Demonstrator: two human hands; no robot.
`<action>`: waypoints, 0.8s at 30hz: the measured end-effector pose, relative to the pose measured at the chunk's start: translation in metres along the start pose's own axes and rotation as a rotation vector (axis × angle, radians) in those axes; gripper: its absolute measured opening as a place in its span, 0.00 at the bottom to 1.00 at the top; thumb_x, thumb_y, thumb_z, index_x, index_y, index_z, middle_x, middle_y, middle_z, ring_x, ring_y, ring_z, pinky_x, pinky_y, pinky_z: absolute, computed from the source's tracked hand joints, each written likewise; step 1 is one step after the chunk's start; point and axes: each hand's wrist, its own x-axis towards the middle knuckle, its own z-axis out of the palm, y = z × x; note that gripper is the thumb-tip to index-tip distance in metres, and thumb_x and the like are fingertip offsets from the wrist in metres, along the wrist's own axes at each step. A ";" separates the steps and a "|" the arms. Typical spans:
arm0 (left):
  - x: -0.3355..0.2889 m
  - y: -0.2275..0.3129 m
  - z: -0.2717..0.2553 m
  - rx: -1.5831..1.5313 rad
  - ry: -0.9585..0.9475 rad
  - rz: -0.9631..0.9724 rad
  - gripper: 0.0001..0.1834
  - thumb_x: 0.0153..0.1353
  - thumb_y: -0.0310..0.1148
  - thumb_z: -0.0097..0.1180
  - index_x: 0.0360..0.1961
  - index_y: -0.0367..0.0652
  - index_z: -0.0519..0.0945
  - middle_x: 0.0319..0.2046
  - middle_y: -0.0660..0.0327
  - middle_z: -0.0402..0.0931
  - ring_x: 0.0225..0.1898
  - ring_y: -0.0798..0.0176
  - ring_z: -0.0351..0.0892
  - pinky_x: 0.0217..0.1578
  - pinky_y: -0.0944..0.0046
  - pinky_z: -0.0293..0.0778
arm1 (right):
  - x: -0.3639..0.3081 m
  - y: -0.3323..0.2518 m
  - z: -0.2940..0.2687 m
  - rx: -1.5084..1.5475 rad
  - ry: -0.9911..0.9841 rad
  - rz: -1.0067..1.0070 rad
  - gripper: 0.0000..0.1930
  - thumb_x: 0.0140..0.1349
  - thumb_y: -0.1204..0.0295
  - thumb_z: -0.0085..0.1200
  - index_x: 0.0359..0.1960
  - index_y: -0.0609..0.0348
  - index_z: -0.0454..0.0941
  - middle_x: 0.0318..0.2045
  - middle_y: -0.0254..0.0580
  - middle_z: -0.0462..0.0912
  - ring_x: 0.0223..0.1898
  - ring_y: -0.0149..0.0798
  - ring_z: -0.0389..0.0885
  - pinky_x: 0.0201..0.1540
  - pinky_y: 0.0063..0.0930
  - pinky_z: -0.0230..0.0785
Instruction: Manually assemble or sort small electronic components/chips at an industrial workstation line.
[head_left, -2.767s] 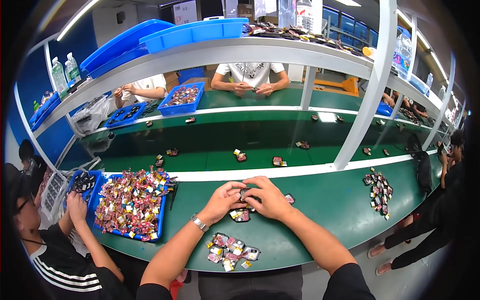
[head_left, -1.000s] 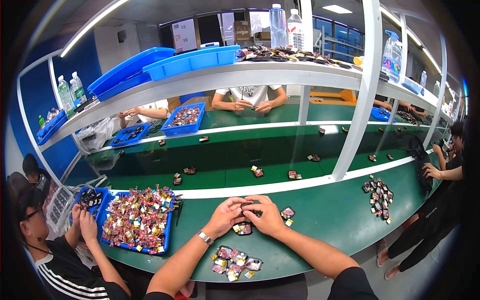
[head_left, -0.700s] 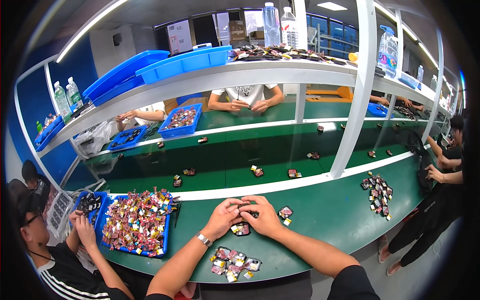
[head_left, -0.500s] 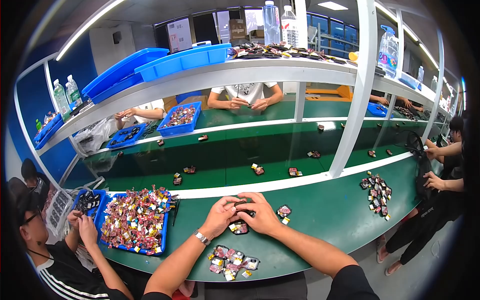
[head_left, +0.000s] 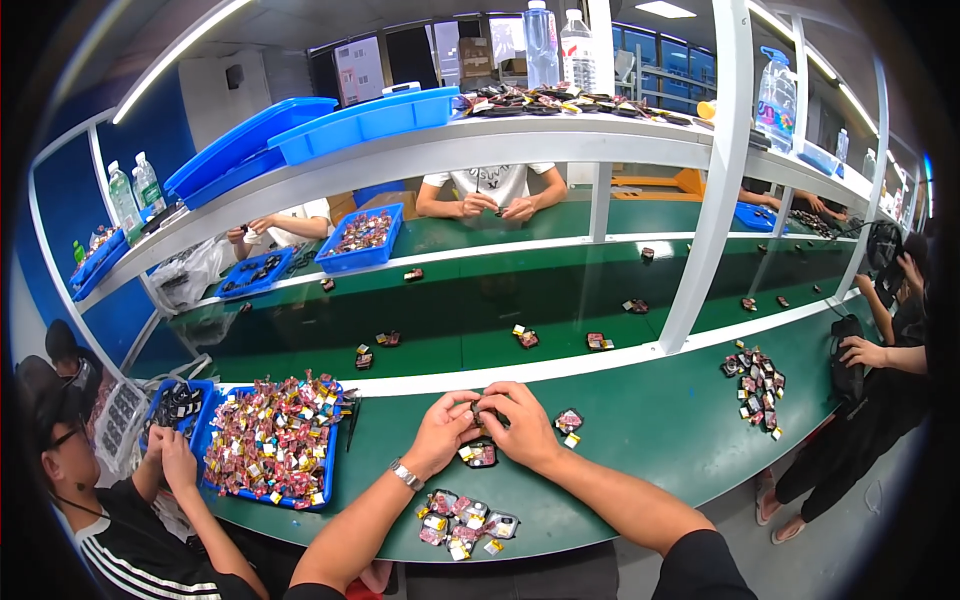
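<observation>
Pinching a small dark piece (head_left: pixel 475 408) with both hands, in the head view: left hand (head_left: pixel 438 434) and right hand (head_left: pixel 523 430) meet over the middle of the green bench (head_left: pixel 625 480), fingertips together, grip clamped on the piece from both sides; fingers cover most of it, so exact contact and its orientation can't be told. Just nearer, partly below the hands, a dark-cased module (head_left: pixel 482 456) lies on the bench. Loose module cluster (head_left: pixel 465 522) sits between the forearms, close to the near edge; another module (head_left: pixel 569 420) lies just right of the right hand, bigger pile (head_left: pixel 755 392) well off to the right. Left: blue tray (head_left: pixel 329 478) heaped above its rim with red, white and yellow parts, thin black tool (head_left: pixel 352 424) beside it. Likely failures: the piece looks small and seems held by fingertips only, so uneven pressure could make it slip or flip onto the module below. Lowering the right hand or swinging it right could bump the neighbouring module. A dropped forearm or a body leaning in could push cluster pieces over the near edge. A knock to the overfull tray, say from the co-worker's arm (head_left: pixel 205 515) at left, could spill its top parts.
</observation>
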 end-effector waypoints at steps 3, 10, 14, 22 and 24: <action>-0.001 0.003 0.005 -0.012 -0.011 0.002 0.14 0.69 0.24 0.46 0.55 0.39 0.67 0.50 0.56 0.75 0.51 0.64 0.77 0.51 0.63 0.78 | 0.001 0.001 0.000 -0.053 0.041 -0.072 0.08 0.52 0.79 0.61 0.34 0.60 0.80 0.39 0.41 0.79 0.42 0.44 0.79 0.42 0.33 0.74; 0.002 -0.002 0.002 -0.024 -0.012 -0.016 0.14 0.69 0.23 0.45 0.55 0.39 0.66 0.50 0.56 0.75 0.51 0.63 0.78 0.52 0.61 0.78 | -0.002 -0.004 -0.002 -0.123 0.022 -0.084 0.09 0.51 0.78 0.61 0.35 0.61 0.80 0.38 0.42 0.79 0.42 0.45 0.79 0.43 0.33 0.75; 0.002 -0.003 -0.001 -0.045 -0.006 -0.012 0.13 0.69 0.23 0.45 0.54 0.38 0.67 0.49 0.56 0.76 0.50 0.62 0.78 0.52 0.60 0.79 | -0.001 -0.002 0.002 -0.222 0.012 -0.198 0.07 0.56 0.75 0.58 0.37 0.59 0.79 0.40 0.39 0.78 0.42 0.43 0.78 0.41 0.33 0.76; 0.002 -0.004 0.006 0.006 0.038 0.009 0.13 0.68 0.23 0.48 0.52 0.38 0.68 0.46 0.57 0.77 0.47 0.65 0.79 0.47 0.63 0.81 | -0.003 -0.001 0.004 -0.233 0.040 -0.156 0.06 0.54 0.76 0.59 0.34 0.58 0.79 0.39 0.35 0.79 0.39 0.41 0.78 0.39 0.32 0.75; 0.002 -0.008 0.004 0.045 0.070 0.039 0.11 0.67 0.23 0.49 0.50 0.38 0.69 0.44 0.58 0.77 0.44 0.65 0.80 0.45 0.62 0.82 | -0.001 -0.003 0.002 -0.230 0.020 -0.169 0.06 0.54 0.76 0.59 0.34 0.58 0.79 0.39 0.35 0.79 0.39 0.41 0.78 0.39 0.32 0.75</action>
